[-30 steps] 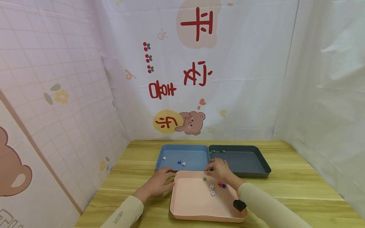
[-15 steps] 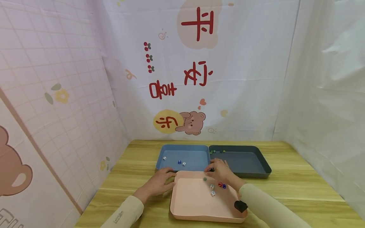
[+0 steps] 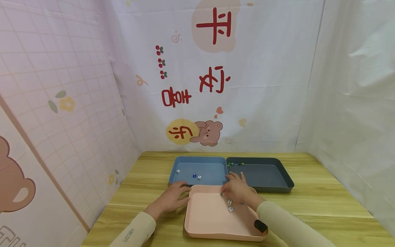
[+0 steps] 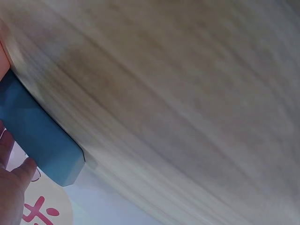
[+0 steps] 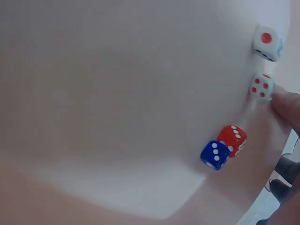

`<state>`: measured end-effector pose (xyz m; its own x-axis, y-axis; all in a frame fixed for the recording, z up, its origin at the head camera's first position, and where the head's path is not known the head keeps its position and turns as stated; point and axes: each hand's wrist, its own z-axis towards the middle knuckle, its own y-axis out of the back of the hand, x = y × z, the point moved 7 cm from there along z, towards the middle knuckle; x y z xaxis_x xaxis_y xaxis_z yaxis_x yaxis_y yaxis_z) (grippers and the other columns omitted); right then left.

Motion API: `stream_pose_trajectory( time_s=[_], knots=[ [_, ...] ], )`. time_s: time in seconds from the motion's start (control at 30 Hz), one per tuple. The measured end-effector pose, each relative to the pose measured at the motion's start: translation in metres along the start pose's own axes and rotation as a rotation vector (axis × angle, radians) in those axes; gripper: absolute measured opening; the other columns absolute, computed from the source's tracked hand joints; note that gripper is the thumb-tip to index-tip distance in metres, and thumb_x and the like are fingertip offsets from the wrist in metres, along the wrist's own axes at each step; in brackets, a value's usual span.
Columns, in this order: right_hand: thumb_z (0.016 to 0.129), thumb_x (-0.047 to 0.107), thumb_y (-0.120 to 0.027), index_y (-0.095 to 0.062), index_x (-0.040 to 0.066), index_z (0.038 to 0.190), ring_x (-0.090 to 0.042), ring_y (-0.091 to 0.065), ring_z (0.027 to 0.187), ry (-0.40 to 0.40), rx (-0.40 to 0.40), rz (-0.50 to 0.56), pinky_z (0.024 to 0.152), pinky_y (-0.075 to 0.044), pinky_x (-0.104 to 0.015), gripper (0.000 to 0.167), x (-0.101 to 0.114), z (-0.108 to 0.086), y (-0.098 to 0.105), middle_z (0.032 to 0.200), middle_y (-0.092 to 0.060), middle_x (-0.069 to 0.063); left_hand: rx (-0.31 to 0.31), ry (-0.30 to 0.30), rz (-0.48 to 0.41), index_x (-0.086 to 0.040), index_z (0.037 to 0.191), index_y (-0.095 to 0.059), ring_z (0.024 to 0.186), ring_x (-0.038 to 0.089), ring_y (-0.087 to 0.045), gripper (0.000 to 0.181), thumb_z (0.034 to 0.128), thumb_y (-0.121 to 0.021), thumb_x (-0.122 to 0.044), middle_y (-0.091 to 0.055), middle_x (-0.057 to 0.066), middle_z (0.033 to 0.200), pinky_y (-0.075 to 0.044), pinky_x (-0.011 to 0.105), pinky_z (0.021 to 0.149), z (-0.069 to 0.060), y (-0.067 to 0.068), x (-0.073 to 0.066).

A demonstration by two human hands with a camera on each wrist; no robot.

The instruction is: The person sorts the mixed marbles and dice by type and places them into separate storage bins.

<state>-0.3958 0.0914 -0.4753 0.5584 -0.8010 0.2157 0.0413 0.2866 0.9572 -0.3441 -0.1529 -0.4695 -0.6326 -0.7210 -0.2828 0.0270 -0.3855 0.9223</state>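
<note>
The left hand point(image 3: 171, 198) rests its fingertips at the left rim of the pink tray point(image 3: 210, 219); the left wrist view shows part of this hand point(image 4: 14, 187). Over the tray's back right part is the right hand point(image 3: 237, 189), fingers bent loosely, a green die point(image 3: 221, 194) at its fingertips. Whether it touches that die cannot be told. Two white dice point(image 3: 230, 209) lie below the hand. In the right wrist view, a fingertip point(image 5: 285, 103) is beside a white die with red dots point(image 5: 262, 87); a red die point(image 5: 233, 137) touches a blue die point(image 5: 215, 155).
Behind the pink tray stand a blue tray point(image 3: 203, 168) with white and blue dice, and a dark grey tray point(image 3: 265, 175) with several green dice at its back left. They stand side by side on the wooden table point(image 3: 321, 202). Printed cloth hangs behind and on both sides.
The right hand has moved from the dark tray's front edge toward the viewer, over the pink tray, now covering the red die and most of the blue one. The left hand is unmoved.
</note>
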Motion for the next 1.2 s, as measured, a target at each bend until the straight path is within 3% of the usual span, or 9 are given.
stream_pose_trajectory(
  time_s=[0.23, 0.47, 0.63, 0.8, 1.2],
  knots=[
    [0.081, 0.027, -0.083, -0.078, 0.032, 0.086, -0.043, -0.032, 0.14, 0.028, 0.015, -0.058, 0.107, -0.011, -0.075, 0.009, 0.006, 0.0, -0.002, 0.14, -0.054, -0.018, -0.015, -0.027, 0.003, -0.003, 0.13, -0.064, 0.119, 0.033, -0.053, 0.037, 0.0973, -0.062, -0.021, -0.055, 0.019, 0.13, -0.044, 0.053, 0.099, 0.001, 0.001, -0.002],
    [0.082, 0.025, -0.081, -0.078, 0.032, 0.086, -0.041, -0.032, 0.141, 0.011, -0.009, -0.052, 0.108, -0.011, -0.075, 0.009, 0.005, 0.001, 0.0, 0.141, -0.053, -0.016, 0.004, -0.005, -0.001, -0.004, 0.131, -0.063, 0.122, 0.034, -0.051, 0.038, 0.0981, -0.061, -0.023, -0.054, 0.019, 0.132, -0.043, 0.053, 0.101, 0.001, 0.0, -0.001],
    [0.085, 0.031, -0.079, -0.079, 0.029, 0.085, -0.041, -0.031, 0.142, -0.02, -0.048, 0.062, 0.108, -0.011, -0.074, 0.002, 0.001, 0.002, 0.015, 0.141, -0.053, -0.016, -0.018, -0.03, 0.011, -0.003, 0.129, -0.064, 0.119, 0.035, -0.052, 0.037, 0.0971, -0.062, -0.021, -0.055, 0.02, 0.129, -0.044, 0.054, 0.099, 0.0, 0.002, -0.003],
    [0.086, 0.03, -0.078, -0.079, 0.028, 0.088, -0.045, -0.03, 0.141, -0.074, -0.073, 0.179, 0.107, -0.011, -0.075, 0.004, -0.007, 0.007, 0.032, 0.142, -0.051, -0.019, -0.004, -0.009, 0.006, -0.003, 0.13, -0.064, 0.121, 0.035, -0.052, 0.038, 0.0974, -0.061, -0.022, -0.054, 0.02, 0.13, -0.043, 0.054, 0.1, 0.001, 0.001, -0.002],
    [0.091, 0.026, -0.073, -0.08, 0.018, 0.1, -0.05, -0.038, 0.134, -0.166, -0.148, 0.219, 0.103, -0.016, -0.078, 0.014, -0.048, 0.006, 0.057, 0.14, -0.052, -0.025, -0.002, -0.008, -0.005, -0.003, 0.131, -0.063, 0.123, 0.036, -0.05, 0.038, 0.0981, -0.06, -0.022, -0.053, 0.021, 0.132, -0.042, 0.055, 0.101, 0.0, 0.001, -0.002]
  ],
)
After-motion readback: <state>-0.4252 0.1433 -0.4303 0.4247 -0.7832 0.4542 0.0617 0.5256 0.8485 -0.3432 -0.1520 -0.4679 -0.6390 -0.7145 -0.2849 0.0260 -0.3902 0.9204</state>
